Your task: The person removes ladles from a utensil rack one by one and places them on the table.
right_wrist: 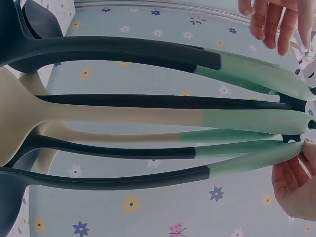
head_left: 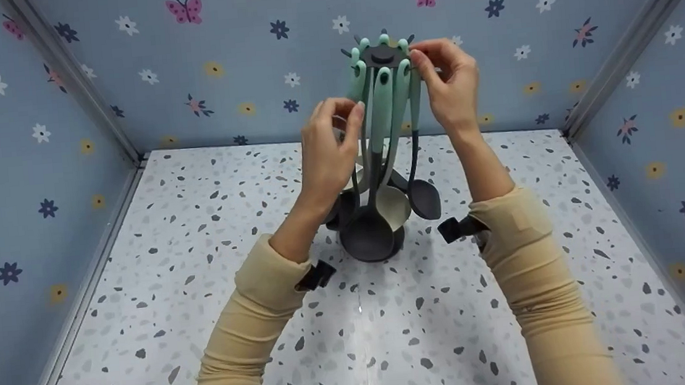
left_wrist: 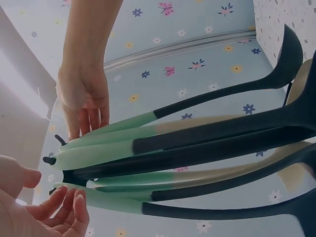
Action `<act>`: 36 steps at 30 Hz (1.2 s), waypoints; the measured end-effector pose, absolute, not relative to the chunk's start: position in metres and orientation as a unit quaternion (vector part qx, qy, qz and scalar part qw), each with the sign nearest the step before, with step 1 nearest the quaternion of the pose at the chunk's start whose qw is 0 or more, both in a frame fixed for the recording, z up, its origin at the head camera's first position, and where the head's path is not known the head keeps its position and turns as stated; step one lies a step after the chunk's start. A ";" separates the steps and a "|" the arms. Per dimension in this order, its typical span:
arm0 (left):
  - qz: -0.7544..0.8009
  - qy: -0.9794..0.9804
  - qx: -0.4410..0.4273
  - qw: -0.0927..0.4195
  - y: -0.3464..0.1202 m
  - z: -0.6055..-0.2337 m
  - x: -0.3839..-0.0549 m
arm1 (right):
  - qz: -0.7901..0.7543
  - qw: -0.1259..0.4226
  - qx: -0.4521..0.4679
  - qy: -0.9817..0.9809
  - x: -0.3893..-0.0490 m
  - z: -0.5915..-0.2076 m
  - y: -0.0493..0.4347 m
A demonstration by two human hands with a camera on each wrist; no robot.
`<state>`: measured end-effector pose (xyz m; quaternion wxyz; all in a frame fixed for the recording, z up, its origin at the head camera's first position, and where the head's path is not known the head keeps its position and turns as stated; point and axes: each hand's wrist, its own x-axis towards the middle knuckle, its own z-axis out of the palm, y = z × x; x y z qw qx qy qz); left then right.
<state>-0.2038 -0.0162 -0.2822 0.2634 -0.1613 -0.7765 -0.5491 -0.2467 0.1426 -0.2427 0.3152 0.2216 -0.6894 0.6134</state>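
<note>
A utensil stand (head_left: pixel 382 56) with a round black top stands upright, hung all round with kitchen utensils that have mint-green handles. At its upper right, my right hand (head_left: pixel 456 86) pinches the handle end of a black spoon (head_left: pixel 425 199) between thumb and fingers, close by the hook. My left hand (head_left: pixel 328 153) is at the left side of the stand, fingers loosely bent beside the handles and holding nothing. In front hang a black ladle (head_left: pixel 366 237) and a beige spoon (head_left: pixel 393 206). The right wrist view shows the right thumb on the green handle (right_wrist: pixel 256 159).
The stand is on a white speckled tabletop (head_left: pixel 202 291), near its back edge. Blue flowered panels (head_left: pixel 287 54) enclose the back and both sides, with metal strips at the corners. Small black devices (head_left: pixel 317 275) are strapped at both wrists over beige sleeves (head_left: pixel 238 344).
</note>
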 end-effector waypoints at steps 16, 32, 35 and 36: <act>-0.494 -0.808 -0.146 0.285 -0.004 -0.349 -0.196 | 0.618 0.324 0.210 -0.685 -0.257 -0.247 0.146; -0.532 -0.793 -0.130 0.267 0.007 -0.396 -0.202 | 0.637 0.309 0.161 -0.688 -0.267 -0.251 0.147; -0.544 -0.784 -0.128 0.270 0.009 -0.403 -0.203 | 0.635 0.308 0.153 -0.692 -0.265 -0.250 0.146; -0.548 -0.781 -0.127 0.270 0.010 -0.405 -0.203 | 0.635 0.308 0.152 -0.692 -0.265 -0.250 0.146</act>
